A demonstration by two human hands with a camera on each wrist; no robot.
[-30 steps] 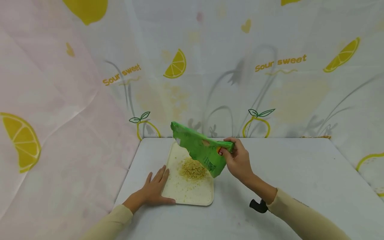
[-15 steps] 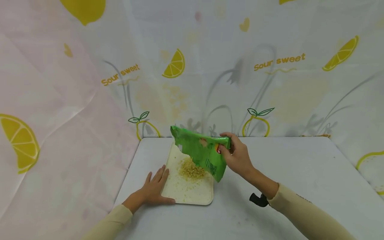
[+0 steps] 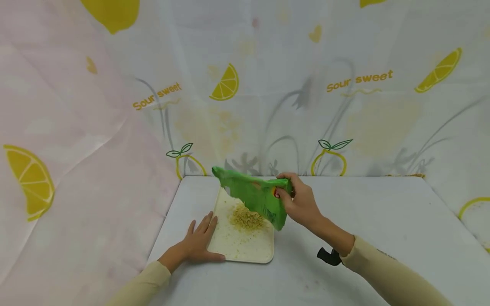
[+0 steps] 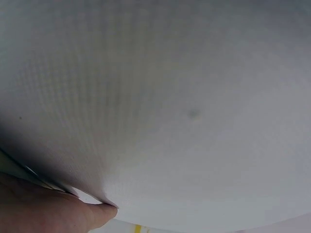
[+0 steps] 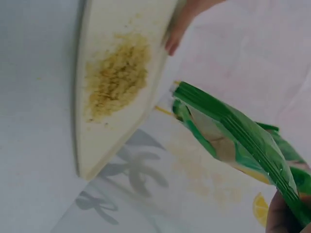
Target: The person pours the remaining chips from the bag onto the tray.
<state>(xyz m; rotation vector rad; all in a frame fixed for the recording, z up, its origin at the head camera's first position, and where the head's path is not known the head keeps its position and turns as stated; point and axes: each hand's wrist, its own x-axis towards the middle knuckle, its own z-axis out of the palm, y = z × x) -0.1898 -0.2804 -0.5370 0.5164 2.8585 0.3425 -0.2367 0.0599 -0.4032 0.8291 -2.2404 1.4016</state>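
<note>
My right hand [image 3: 304, 202] pinches one end of a green food bag [image 3: 256, 193], thumb on its printed face. The bag's torn edge points left and down, over a cream tray [image 3: 239, 250]. On the tray lies a heap of yellowish crumbs [image 3: 246, 217], with loose bits scattered round it. In the right wrist view the crumb heap [image 5: 119, 75] sits on the tray apart from the green bag [image 5: 233, 131]. Fingers spread, my left hand [image 3: 197, 242] rests at the tray's left edge. The left wrist view shows mostly white table surface and part of the left hand [image 4: 53, 208].
A white table [image 3: 367, 221] carries the tray. A lemon-print cloth [image 3: 275, 85] hangs behind the table, and a pinkish cloth [image 3: 76, 127] hangs at the left. A black device [image 3: 329, 256] shows under the right wrist.
The right hand and the green bag have shifted slightly left and down, and the bag's tilt has changed a little. My left hand and the tray have stayed in place.
</note>
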